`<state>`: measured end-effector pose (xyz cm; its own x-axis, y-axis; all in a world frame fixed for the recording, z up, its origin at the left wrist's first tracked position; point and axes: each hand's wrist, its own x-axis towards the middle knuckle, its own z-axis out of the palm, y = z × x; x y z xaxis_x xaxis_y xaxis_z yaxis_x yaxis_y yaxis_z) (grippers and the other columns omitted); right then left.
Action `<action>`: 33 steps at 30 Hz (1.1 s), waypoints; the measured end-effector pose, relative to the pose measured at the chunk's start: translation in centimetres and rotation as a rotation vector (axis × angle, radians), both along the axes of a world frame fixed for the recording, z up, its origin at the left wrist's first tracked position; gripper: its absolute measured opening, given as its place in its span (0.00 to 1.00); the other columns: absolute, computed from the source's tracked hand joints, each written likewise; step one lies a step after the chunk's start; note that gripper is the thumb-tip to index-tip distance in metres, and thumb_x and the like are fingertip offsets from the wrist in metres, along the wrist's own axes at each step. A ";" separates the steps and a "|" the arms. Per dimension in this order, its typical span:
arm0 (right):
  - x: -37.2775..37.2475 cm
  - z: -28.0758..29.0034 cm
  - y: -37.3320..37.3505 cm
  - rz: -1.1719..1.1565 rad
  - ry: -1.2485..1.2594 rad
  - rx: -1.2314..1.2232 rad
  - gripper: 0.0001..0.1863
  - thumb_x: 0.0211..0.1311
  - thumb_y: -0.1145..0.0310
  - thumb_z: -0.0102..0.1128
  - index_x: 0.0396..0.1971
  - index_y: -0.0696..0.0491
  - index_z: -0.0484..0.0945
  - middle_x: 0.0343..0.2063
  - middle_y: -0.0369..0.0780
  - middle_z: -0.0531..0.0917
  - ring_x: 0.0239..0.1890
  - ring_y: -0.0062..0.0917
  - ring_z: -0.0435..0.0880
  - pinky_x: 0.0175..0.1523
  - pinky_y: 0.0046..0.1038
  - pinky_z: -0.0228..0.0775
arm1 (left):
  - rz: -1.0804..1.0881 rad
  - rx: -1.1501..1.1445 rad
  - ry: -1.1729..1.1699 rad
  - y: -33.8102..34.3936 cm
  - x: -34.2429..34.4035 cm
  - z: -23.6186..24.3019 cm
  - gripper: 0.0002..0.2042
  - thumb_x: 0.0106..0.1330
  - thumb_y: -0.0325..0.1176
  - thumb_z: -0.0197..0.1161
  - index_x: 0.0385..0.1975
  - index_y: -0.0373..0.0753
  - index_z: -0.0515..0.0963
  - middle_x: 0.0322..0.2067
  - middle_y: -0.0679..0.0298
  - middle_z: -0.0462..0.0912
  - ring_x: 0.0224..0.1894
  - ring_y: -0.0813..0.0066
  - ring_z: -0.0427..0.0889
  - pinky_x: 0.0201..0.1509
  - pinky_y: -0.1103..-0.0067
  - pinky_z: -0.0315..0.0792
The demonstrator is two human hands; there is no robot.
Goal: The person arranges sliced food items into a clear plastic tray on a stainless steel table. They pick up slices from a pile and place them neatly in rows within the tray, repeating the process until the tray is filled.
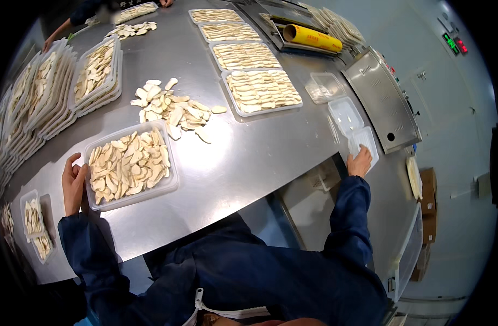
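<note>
My left hand [74, 182] is at the left side of a clear plastic tub [174, 168], its curled fingers gripping the rim. Loose pale mushroom slices [130, 163] fill the tub. Far to the right, my right hand [359, 162] has its fingers closed on the edge of a small clear plastic tray [369, 140]. Another small tray [345, 113] adjoins it at the far side. Between my hands and farther back, a loose heap of mushroom slices [175, 111] lies on the metal table [216, 179].
Trays of neatly rowed slices [262, 89] stretch away behind the heap. Stacked filled trays [48, 92] stand left. A yellow film roll [312, 38] sits on a wrapping machine at the back right, near a metal housing [382, 98]. Another person's hand [47, 44] shows far left.
</note>
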<state>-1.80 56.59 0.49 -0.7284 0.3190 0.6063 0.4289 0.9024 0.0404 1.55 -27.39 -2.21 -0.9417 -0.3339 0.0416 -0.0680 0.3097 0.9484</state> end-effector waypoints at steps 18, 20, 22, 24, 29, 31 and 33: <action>-2.0 -0.5 7.8 -0.120 -0.475 -0.017 0.26 0.55 0.66 0.58 0.57 0.52 0.74 0.51 0.49 0.78 0.53 0.48 0.75 0.57 0.48 0.69 | -0.021 -0.076 -0.012 1.2 0.4 1.6 0.23 0.61 0.25 0.63 0.57 0.36 0.72 0.20 0.74 0.70 0.25 0.88 0.67 0.29 0.86 0.61; -2.4 1.2 3.2 0.006 -0.245 0.003 0.27 0.55 0.69 0.59 0.58 0.52 0.74 0.52 0.49 0.77 0.54 0.49 0.74 0.58 0.47 0.67 | -0.012 -0.100 -0.027 1.5 0.8 2.6 0.23 0.60 0.24 0.63 0.57 0.37 0.71 0.21 0.73 0.71 0.24 0.87 0.68 0.29 0.86 0.63; -2.5 4.4 -2.5 0.452 -0.019 0.022 0.23 0.57 0.76 0.56 0.55 0.57 0.74 0.50 0.49 0.77 0.53 0.47 0.74 0.57 0.44 0.66 | -0.030 -0.021 -0.026 1.5 0.5 2.3 0.23 0.61 0.23 0.63 0.58 0.36 0.71 0.21 0.74 0.70 0.24 0.89 0.67 0.28 0.87 0.62; -2.0 8.6 -13.1 0.675 -0.011 -0.091 0.21 0.56 0.78 0.57 0.52 0.58 0.75 0.47 0.50 0.78 0.51 0.47 0.76 0.57 0.41 0.67 | -0.074 0.067 0.019 1.1 0.4 1.6 0.23 0.61 0.22 0.62 0.58 0.37 0.71 0.22 0.75 0.69 0.24 0.90 0.67 0.28 0.88 0.61; -0.5 9.8 -29.5 1.168 -0.363 -0.188 0.17 0.54 0.78 0.60 0.47 0.57 0.79 0.42 0.49 0.81 0.45 0.47 0.79 0.52 0.39 0.72 | -0.097 0.077 -0.037 1.1 1.0 2.7 0.24 0.62 0.21 0.62 0.60 0.35 0.69 0.21 0.75 0.68 0.24 0.89 0.67 0.28 0.88 0.61; -0.5 8.3 -33.6 1.330 -0.499 -0.277 0.16 0.54 0.77 0.61 0.45 0.56 0.80 0.39 0.48 0.81 0.42 0.45 0.79 0.48 0.38 0.72 | -0.105 0.071 -0.054 0.9 0.9 2.6 0.25 0.62 0.21 0.62 0.60 0.35 0.68 0.21 0.74 0.69 0.23 0.89 0.67 0.27 0.87 0.61; -0.8 6.8 -36.6 1.422 -0.675 -0.377 0.14 0.55 0.75 0.60 0.44 0.57 0.79 0.34 0.47 0.78 0.39 0.42 0.78 0.46 0.39 0.71 | -0.103 0.079 -0.082 0.9 1.1 2.8 0.25 0.62 0.22 0.62 0.61 0.35 0.68 0.20 0.74 0.69 0.22 0.88 0.67 0.26 0.86 0.62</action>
